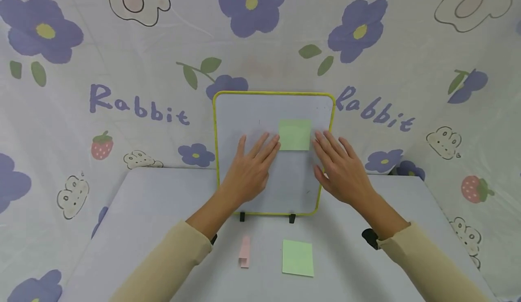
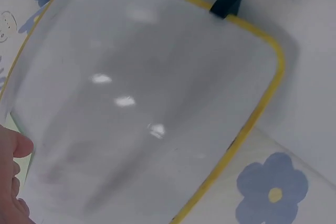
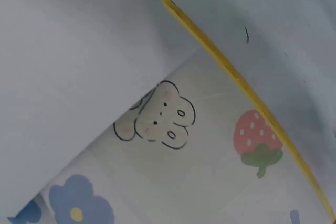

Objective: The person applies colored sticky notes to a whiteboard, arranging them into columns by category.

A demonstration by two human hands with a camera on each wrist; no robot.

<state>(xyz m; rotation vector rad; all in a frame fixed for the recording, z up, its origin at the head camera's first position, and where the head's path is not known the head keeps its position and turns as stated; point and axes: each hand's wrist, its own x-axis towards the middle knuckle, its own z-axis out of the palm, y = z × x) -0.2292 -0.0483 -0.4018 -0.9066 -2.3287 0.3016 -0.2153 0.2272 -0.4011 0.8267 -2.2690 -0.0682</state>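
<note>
a green note (image 1: 295, 134) is on the right half of the upright whiteboard (image 1: 244, 112). the left hand (image 1: 249, 172), fingers straight, meets its left edge; the right hand (image 1: 343, 171), fingers straight, is just beside its right. nearer lie a pink strip (image 1: 245, 251) and, right, a green square (image 1: 298, 257).

Cloth-walled booth: white table (image 1: 158, 198), rabbit-print backdrop (image 1: 142, 62)

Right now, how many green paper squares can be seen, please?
2: one green square on the whiteboard, another green square on the table before it. Further sheets beneath may be hidden.
</note>
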